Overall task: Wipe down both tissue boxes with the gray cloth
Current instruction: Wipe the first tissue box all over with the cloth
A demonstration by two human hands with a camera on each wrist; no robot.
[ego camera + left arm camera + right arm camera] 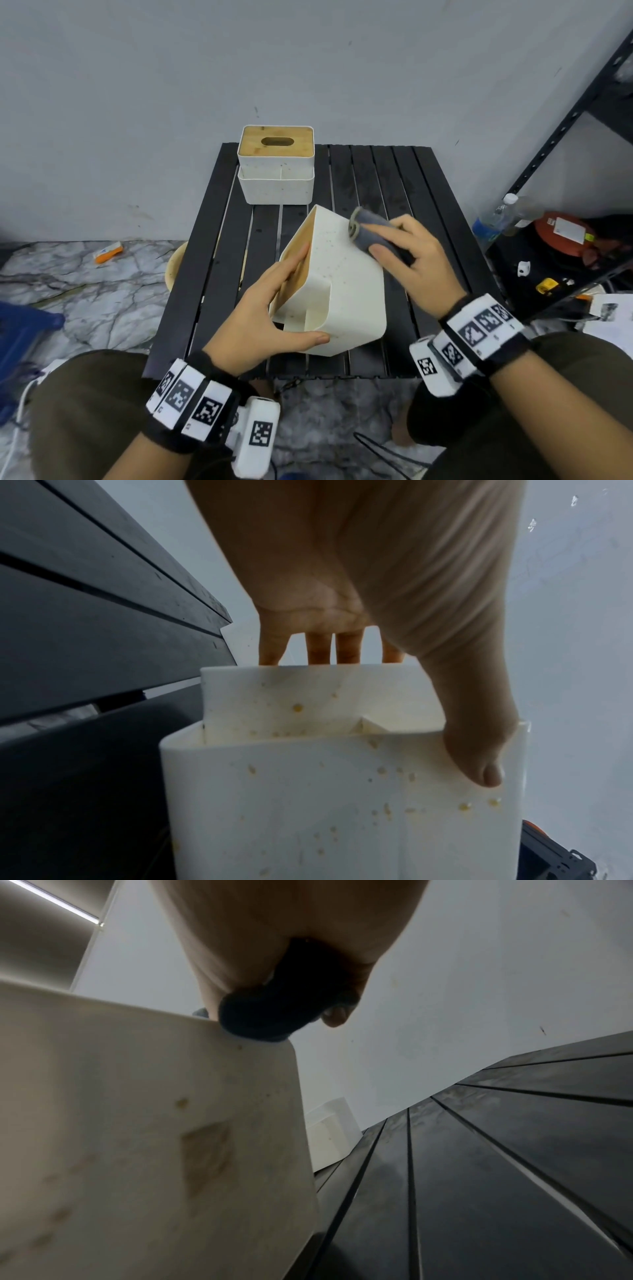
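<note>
A cream tissue box (pixel 346 284) with brown specks is tipped on its side at the middle of the black slatted table (pixel 376 171), its bamboo lid facing left. My left hand (pixel 270 305) grips it, fingers across the lid and thumb on the near wall (pixel 342 818). My right hand (pixel 411 253) holds a rolled gray cloth (pixel 371 229) pressed against the box's upper face near its far edge (pixel 267 1015). A second cream tissue box (pixel 275 161) with a bamboo lid stands upright at the table's far left.
A black metal shelf (pixel 561 130) stands at the right with a water bottle (pixel 493 219) and an orange reel (pixel 561 233) on its low level. A wooden bowl (pixel 174 263) pokes out left of the table. Marble floor and a blue crate (pixel 20 329) lie left.
</note>
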